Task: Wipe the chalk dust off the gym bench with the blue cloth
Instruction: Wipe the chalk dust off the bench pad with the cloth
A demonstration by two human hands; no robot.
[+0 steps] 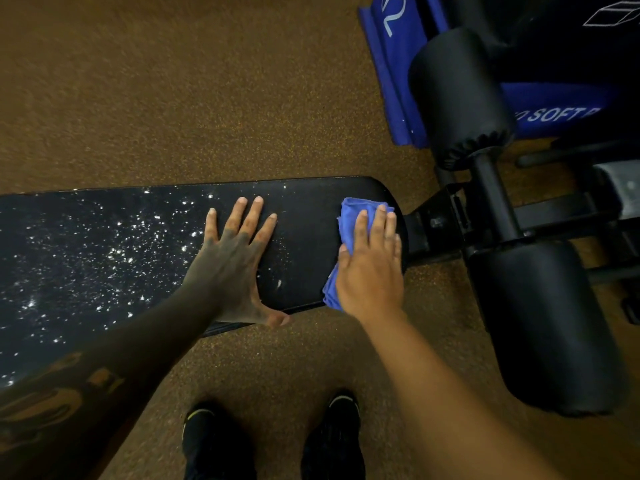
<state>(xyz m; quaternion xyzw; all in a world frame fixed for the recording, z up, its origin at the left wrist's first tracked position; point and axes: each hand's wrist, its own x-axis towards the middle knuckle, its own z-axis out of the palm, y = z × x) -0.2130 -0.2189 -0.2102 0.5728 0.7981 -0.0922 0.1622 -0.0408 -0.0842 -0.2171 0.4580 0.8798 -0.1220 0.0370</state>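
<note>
Speckled brown gym floor (173, 98); black gym bench (311, 209) across it. Right hand (372, 268) flat, pressing blue cloth (349, 216) on near-clean right end. Left hand (235, 258) spread, bracing mid-pad. Chalk dust (114, 251) thick leftward: most wiping left

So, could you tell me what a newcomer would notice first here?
White chalk specks scattered across the left of the black padded bench stand out most. The right hand presses a crumpled blue cloth at its right end, while the left hand lies flat mid-bench.
</note>
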